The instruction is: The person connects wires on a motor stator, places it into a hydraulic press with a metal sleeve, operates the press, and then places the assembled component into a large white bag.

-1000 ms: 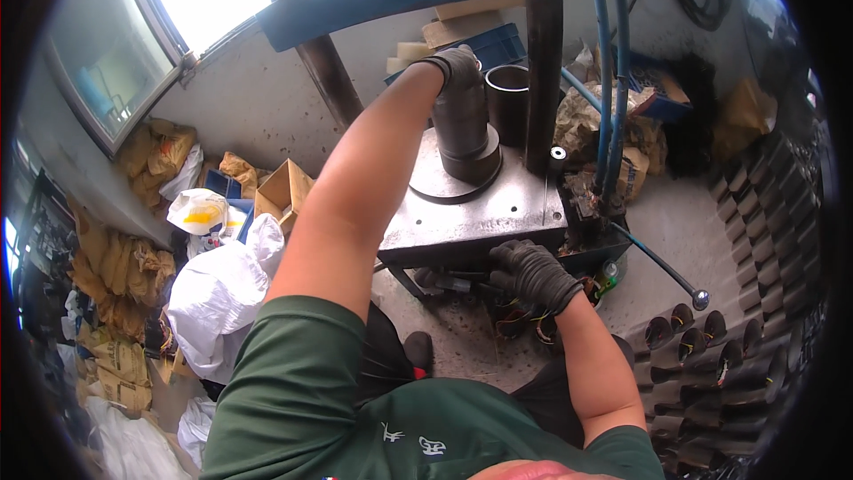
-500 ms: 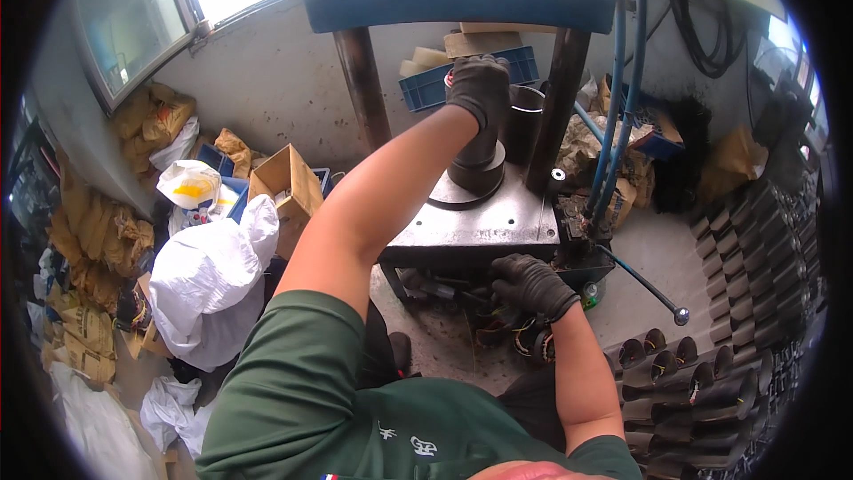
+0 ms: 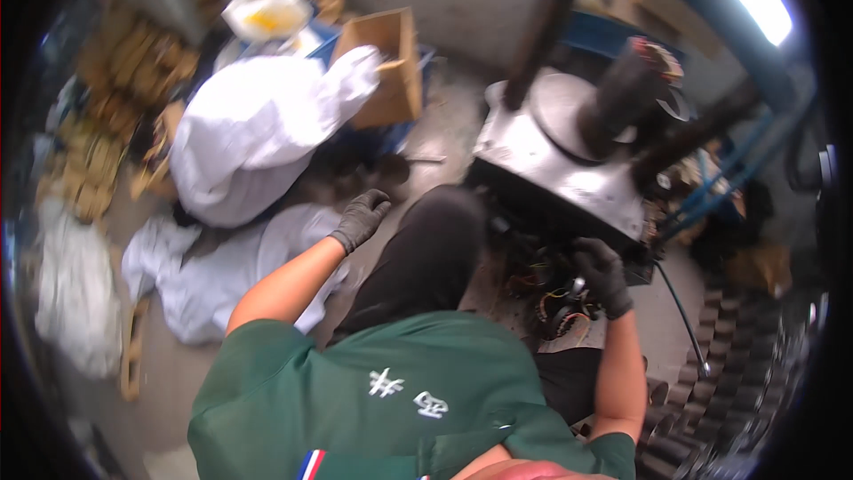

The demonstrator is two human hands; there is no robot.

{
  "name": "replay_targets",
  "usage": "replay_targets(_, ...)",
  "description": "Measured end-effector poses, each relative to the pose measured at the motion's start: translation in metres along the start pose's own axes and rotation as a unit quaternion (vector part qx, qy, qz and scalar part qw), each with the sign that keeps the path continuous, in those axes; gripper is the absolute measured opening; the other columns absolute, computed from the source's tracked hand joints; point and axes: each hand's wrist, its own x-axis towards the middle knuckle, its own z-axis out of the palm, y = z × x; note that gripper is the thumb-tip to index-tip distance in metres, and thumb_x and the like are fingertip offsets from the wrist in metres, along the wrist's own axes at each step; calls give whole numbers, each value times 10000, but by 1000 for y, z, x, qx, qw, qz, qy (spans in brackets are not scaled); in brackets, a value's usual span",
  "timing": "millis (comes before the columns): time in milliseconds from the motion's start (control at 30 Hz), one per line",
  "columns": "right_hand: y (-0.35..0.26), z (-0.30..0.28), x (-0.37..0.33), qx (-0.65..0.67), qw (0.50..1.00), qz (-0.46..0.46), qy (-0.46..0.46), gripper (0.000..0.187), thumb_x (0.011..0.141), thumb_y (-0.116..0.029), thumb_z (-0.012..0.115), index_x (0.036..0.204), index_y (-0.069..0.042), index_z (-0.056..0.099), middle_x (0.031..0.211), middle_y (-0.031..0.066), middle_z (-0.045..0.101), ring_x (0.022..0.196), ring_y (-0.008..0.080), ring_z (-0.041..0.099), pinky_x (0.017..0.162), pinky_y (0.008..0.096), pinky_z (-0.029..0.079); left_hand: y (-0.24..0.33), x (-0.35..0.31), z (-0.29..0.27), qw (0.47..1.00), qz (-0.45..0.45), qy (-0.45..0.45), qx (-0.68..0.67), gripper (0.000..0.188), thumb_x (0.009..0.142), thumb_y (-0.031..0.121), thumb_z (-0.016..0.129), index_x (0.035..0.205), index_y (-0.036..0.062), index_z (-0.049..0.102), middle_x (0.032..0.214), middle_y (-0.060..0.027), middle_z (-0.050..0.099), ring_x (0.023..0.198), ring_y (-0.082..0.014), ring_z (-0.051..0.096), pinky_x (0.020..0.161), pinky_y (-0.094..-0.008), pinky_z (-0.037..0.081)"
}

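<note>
My left hand (image 3: 362,220), in a dark glove, is beside my bent knee, left of the press. Its fingers look loosely extended, with nothing visible in them. My right hand (image 3: 604,277), also gloved, hangs by the front edge of the press table (image 3: 582,182). Motion blur hides how its fingers close. Just below and left of it sits a dark round part with coloured wires (image 3: 560,316), perhaps a motor part; I cannot tell if they touch. On the press table a dark cylinder (image 3: 617,98), with reddish windings at its top, stands on a round plate (image 3: 560,111).
A white sack (image 3: 253,129) and an open cardboard box (image 3: 382,62) lie left of the press. Thick press columns (image 3: 546,22) flank the cylinder. A lever with a ball end (image 3: 682,324) sticks out at right, near rows of stacked dark tubes (image 3: 711,400).
My left hand has left the top of the cylinder and come down to the left, by my knee. The view has swung left, while my right hand stays near the table's front edge.
</note>
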Motion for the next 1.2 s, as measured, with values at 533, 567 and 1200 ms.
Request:
replay_targets(533,145,-98,-110,-8,955,280,97,319,958,-197,682,1215,-8,682,932,59,728,792,153,650,704,311,512,-128,-86,67,974,-211,-84,6,512,943,354,653,1383,103,573,1078,-216,728,1061,-380,692,961,-455,529)
replay_targets(567,139,-99,-111,-20,961,250,119,308,959,-175,689,1215,-4,681,946,59,729,811,153,653,727,312,518,-129,-63,74,985,-163,-49,17,562,932,338,667,1427,116,520,1133,-221,709,1085,-390,677,971,-462,523)
replay_targets(1200,-14,-99,-210,-421,698,-14,579,336,1091,-103,449,1405,-31,545,1552,161,452,1387,307,504,1126,418,442,-124,102,86,986,-101,75,109,624,723,446,833,1187,42,729,1297,-261,650,1229,-417,603,1059,-451,488)
